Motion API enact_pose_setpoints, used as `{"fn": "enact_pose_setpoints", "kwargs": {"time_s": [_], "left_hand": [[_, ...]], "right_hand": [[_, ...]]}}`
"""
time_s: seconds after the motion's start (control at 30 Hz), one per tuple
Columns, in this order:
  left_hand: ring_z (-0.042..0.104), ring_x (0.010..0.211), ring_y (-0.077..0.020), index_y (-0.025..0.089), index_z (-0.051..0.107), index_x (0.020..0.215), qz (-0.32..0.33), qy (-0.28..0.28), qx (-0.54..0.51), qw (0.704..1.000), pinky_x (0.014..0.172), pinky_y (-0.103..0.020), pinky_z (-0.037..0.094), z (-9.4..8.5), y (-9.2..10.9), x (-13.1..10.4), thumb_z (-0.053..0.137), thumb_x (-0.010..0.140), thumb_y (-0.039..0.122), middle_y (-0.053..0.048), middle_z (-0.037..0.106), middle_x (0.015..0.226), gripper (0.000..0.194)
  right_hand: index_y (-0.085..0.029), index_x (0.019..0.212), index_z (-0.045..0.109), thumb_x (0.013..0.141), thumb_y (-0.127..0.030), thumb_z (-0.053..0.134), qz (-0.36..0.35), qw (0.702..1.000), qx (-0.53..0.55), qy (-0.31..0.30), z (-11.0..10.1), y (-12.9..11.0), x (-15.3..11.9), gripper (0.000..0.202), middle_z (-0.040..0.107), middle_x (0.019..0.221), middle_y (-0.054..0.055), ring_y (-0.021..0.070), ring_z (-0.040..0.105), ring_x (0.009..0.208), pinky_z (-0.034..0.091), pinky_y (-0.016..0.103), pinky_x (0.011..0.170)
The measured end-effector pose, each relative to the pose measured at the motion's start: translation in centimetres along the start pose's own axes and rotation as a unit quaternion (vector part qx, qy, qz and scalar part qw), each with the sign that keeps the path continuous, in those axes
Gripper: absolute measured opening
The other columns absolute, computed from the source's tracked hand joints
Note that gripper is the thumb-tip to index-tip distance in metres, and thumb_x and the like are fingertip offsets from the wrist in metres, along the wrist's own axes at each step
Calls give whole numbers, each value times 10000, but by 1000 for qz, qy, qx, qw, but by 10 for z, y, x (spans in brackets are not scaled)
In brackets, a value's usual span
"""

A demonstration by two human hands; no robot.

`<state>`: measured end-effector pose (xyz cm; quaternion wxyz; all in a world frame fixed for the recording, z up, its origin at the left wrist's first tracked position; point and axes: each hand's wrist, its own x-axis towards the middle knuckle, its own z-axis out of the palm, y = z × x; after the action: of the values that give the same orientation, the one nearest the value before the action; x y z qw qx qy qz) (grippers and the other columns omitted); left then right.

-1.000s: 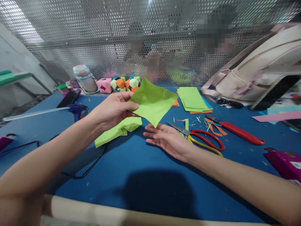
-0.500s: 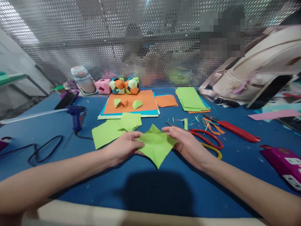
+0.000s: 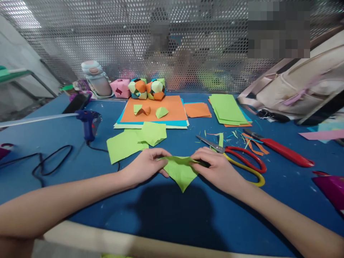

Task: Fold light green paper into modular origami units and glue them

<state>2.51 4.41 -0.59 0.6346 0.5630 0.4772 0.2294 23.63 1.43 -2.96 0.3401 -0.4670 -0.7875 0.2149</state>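
Between my hands is a creased green paper square (image 3: 181, 172), bent along its diagonal with one corner pointing toward me. My left hand (image 3: 147, 164) pinches its left corner between thumb and fingers. On the other side my right hand (image 3: 216, 164) grips the right corner, the fingertips curled over the top edge. Loose green sheets (image 3: 126, 145) lie just beyond my left hand. Scissors (image 3: 242, 157) with one red and one yellow handle rest beside my right hand.
Orange paper (image 3: 158, 107) carries two small folded pieces. Folded paper balls (image 3: 156, 89) and a bottle (image 3: 97, 79) stand behind. A blue glue gun (image 3: 90, 123) lies left. Red-handled pliers (image 3: 285, 152), paper scraps (image 3: 252, 143) and a green paper stack (image 3: 227, 109) are right.
The green square was spread nearly flat with its far corner up; now it is folded over along the top. My right hand's fingers have closed in on its edge. The view has shifted slightly.
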Motion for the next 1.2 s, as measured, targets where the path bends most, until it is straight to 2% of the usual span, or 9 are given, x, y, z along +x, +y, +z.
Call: {"fn": "enact_pose_setpoints", "kwargs": {"time_s": [0.07,0.17,0.3,0.43,0.67,0.9,1.07,1.2], "left_hand": [[627,530,-106,158,625,808,25,8,64,998,552,-194,448,-2,-1,0,569,745,175,32,629,616,86],[622,523,-107,157,630,793,47,7,97,994,543,-188,439,-3,-2,0,550,750,159,40,601,564,91],[633,572,-114,150,642,822,57,14,82,995,576,-198,464,-3,-5,1,557,733,149,27,615,613,123],[617,611,-102,139,639,803,53,28,41,997,628,-213,505,-3,-7,2,548,711,117,17,621,687,131],[615,818,-129,148,648,845,72,29,44,996,720,-225,509,-5,-7,0,472,731,88,-24,677,880,218],[613,917,-151,150,652,869,74,29,27,996,783,-246,477,-8,-10,2,455,717,83,-42,690,958,258],[618,909,-156,146,660,860,78,29,13,996,781,-257,475,-8,-12,4,463,702,82,-48,694,949,260],[620,963,-180,143,659,870,85,17,-1,996,801,-278,477,-9,-15,5,468,700,77,-55,697,949,264]], "right_hand": [[-196,794,611,826,-194,521,-23,1000,-17,9,2,2,-1,96,630,780,53,191,558,757,449,335,684],[-206,884,611,828,-198,540,-43,999,-18,27,5,-2,-1,91,657,867,69,204,584,823,473,355,730],[-219,925,617,862,-129,432,-129,991,-8,31,5,-4,-4,215,679,941,77,192,623,887,502,366,783],[-215,984,622,869,-118,402,-182,983,-29,-1,6,2,-10,266,672,1042,107,204,616,993,508,397,841],[-209,1162,573,877,-69,389,-213,972,-76,-58,7,11,-19,367,602,1222,102,188,534,1158,493,375,925],[-215,1263,516,914,-169,422,-183,975,-76,-97,10,6,-18,364,576,1262,70,203,499,1203,462,381,985],[-259,1251,532,917,-154,409,-234,964,-78,-103,12,8,-19,371,544,1300,40,237,426,1263,436,432,1000],[-231,1219,560,909,-157,440,-221,963,-102,-116,15,8,-21,341,557,1288,45,233,486,1215,446,431,995]]}}
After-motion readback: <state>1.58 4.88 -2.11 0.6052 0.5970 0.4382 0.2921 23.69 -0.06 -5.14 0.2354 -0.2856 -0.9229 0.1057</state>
